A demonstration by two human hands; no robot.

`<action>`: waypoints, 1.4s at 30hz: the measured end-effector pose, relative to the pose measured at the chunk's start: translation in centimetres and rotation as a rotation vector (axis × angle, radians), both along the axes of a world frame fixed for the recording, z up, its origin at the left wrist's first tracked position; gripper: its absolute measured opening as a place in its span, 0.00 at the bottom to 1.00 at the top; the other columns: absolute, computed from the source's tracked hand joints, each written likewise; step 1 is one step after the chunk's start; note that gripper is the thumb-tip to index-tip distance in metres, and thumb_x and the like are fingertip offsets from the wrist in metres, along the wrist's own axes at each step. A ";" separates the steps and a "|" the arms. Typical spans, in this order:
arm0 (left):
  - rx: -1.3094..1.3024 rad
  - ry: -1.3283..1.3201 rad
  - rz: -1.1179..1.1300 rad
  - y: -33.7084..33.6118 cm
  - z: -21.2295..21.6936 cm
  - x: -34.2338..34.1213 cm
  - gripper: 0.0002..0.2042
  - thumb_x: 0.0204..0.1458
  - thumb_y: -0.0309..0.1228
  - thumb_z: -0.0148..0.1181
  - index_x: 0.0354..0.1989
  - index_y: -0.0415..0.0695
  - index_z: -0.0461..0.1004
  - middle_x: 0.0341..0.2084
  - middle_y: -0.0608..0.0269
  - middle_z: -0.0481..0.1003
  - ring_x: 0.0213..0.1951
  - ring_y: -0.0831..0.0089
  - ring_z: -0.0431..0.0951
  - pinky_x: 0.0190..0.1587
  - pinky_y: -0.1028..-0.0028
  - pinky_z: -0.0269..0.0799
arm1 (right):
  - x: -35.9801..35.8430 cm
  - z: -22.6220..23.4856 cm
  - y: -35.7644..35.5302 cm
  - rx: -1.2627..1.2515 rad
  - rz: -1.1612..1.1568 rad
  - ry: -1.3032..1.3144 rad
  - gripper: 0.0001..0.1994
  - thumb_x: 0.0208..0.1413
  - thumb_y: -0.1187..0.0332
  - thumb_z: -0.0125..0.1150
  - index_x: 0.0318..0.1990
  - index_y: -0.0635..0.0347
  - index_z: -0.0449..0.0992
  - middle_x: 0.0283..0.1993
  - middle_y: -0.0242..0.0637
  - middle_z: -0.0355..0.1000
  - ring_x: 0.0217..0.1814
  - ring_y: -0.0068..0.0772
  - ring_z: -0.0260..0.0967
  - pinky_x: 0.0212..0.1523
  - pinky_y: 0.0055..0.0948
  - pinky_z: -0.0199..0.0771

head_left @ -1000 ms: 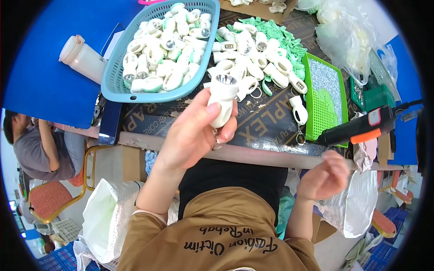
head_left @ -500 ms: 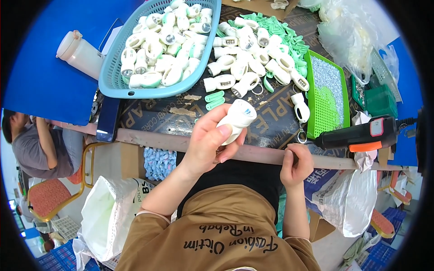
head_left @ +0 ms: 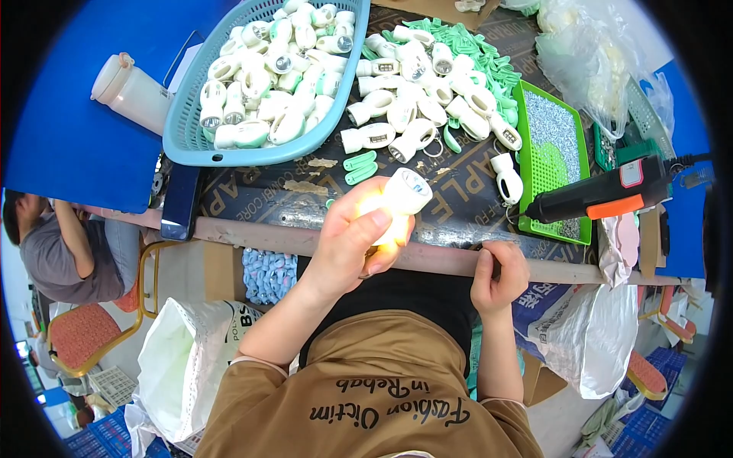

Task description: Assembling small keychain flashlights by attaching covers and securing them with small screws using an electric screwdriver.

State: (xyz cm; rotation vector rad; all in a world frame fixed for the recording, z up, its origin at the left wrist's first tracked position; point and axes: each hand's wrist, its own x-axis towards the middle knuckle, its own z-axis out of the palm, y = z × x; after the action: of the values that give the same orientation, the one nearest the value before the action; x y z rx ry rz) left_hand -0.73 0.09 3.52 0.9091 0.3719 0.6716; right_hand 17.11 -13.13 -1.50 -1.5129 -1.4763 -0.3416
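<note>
Flashlight in hand: one, white (head_left: 409, 188), glowing yellow, above the tabletop's near edge, lens end toward far right.
Blue basket: one (head_left: 252, 156), far left, heaped with white flashlights (head_left: 290, 126), too many to count.
Loose flashlights: one pile (head_left: 401, 114), right of the basket; one keyring flashlight (head_left: 508, 183) apart, beside the green tray.
Green strips: two (head_left: 360, 173) near the basket; many more heaped far right.
Green tray: one (head_left: 546, 179), right, holding small silvery pieces (head_left: 548, 122).
Electric screwdriver: one, black and orange (head_left: 592, 197), across the tray's near end.
Tabletop: dark, printed, chipped (head_left: 458, 206).
Room: one seated person (head_left: 69, 248), left; two white sacks (head_left: 179, 366), near left and near right.
Left hand (head_left: 351, 233): raised, thumb pressed to the flashlight, fingers wrapped round it.
Right hand (head_left: 500, 276): at the near edge, fingers curled toward the thumb; cannot tell whether they pinch anything.
</note>
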 end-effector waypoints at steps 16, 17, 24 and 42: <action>0.029 0.033 -0.060 -0.5 0.2 -0.4 0.26 0.52 0.45 0.53 0.49 0.32 0.63 0.23 0.58 0.70 0.09 0.86 0.56 0.10 0.85 0.49 | 0.0 -0.1 0.0 -0.007 -0.014 -0.013 0.07 0.44 0.81 0.58 0.33 0.63 0.71 0.25 0.40 0.71 0.22 0.39 0.68 0.25 0.30 0.66; 0.035 0.025 -0.072 -0.5 0.2 -0.5 0.26 0.52 0.44 0.53 0.49 0.32 0.63 0.23 0.58 0.70 0.09 0.86 0.56 0.10 0.85 0.49 | 0.0 -0.1 0.0 -0.008 -0.014 -0.016 0.08 0.44 0.81 0.58 0.33 0.63 0.72 0.25 0.40 0.71 0.22 0.39 0.68 0.25 0.30 0.66; 0.582 0.189 0.444 2.5 2.6 -2.4 0.20 0.53 0.24 0.55 0.55 0.36 0.62 0.33 0.66 0.71 0.28 0.85 0.68 0.27 0.86 0.64 | -0.4 0.7 0.2 -0.129 -0.030 0.074 0.06 0.45 0.80 0.59 0.32 0.62 0.73 0.24 0.38 0.69 0.21 0.37 0.66 0.23 0.30 0.65; 1.867 1.012 1.179 19.5 7.0 -3.9 0.25 0.47 0.40 0.64 0.52 0.41 0.69 0.50 0.50 0.70 0.50 0.61 0.70 0.50 0.69 0.66 | -1.3 5.2 11.0 -0.690 0.047 -0.283 0.12 0.54 0.61 0.56 0.43 0.54 0.70 0.27 0.42 0.69 0.31 0.44 0.71 0.28 0.41 0.70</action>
State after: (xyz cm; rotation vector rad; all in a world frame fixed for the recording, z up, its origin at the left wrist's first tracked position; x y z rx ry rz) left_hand -4.68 19.63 10.52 2.9312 1.3043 1.6546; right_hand 15.84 -2.14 3.68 -2.0200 -1.9767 -0.0030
